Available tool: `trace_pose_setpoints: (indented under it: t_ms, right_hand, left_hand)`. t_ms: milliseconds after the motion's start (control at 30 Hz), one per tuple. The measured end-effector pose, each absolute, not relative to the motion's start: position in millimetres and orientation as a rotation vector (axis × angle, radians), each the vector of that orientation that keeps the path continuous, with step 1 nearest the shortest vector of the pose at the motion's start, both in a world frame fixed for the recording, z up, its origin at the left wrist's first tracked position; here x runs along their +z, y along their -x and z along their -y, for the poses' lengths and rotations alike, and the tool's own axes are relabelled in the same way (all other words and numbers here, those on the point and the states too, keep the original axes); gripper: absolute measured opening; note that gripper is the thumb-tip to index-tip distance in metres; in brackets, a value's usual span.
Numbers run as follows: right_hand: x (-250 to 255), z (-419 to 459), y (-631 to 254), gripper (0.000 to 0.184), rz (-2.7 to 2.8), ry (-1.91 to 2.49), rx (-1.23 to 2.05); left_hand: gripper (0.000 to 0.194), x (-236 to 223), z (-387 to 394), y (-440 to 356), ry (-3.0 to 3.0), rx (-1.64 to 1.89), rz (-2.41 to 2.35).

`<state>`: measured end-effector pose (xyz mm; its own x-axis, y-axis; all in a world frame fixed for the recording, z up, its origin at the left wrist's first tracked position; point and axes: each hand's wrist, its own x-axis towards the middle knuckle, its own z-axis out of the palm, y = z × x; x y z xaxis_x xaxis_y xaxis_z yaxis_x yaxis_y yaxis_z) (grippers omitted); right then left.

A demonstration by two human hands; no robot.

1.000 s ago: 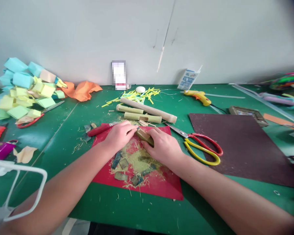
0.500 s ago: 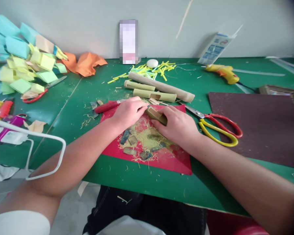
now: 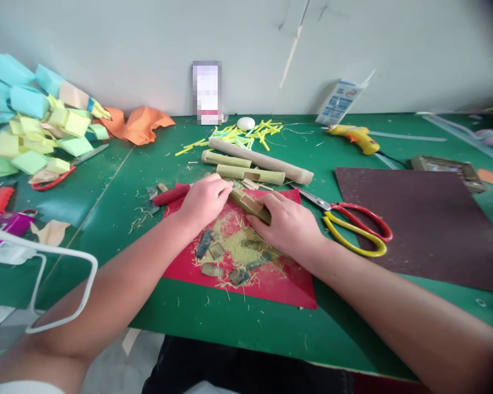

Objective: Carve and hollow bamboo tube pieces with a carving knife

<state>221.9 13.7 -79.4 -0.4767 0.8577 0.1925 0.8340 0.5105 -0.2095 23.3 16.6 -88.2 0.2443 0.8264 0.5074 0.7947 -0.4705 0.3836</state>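
My right hand [image 3: 290, 224] is wrapped round the near end of a short split bamboo piece [image 3: 246, 203] with a rectangular notch in it. At the far end, the fingers of my left hand [image 3: 203, 200] are pinched together, with a small dark edge like sandpaper at their tips. Both hands are over a red sheet [image 3: 299, 290] strewn with greenish dust and shavings. Several worn dark sandpaper scraps [image 3: 239, 276] lie there. A red-handled tool [image 3: 170, 195] lies behind my left hand, its front part hidden.
Bamboo tubes [image 3: 267, 158] lie beyond the hands, near yellow strips [image 3: 230, 133] and a white egg-shaped object [image 3: 245, 123]. Red-and-yellow-handled scissors [image 3: 357, 227] rest at right beside a dark brown board [image 3: 414, 224]. A yellow glue gun [image 3: 355, 139] lies behind. Folded paper pieces [image 3: 45, 120] crowd the left.
The view has tilted up and swung slightly right. My left fingers have shifted a little along the bamboo, so more of its upper face shows. The right hand keeps its grip.
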Motion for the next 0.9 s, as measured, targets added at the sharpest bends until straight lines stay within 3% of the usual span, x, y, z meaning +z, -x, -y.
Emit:
trace_pose_setpoints:
  t_ms: [900]
  right_hand:
    - [-82.7, -13.7, -226.5, 0.02, 2.49, 1.417, 0.218]
  left_hand:
    - [0.018, -82.4, -9.4, -29.2, -2.411, 0.981, -1.632]
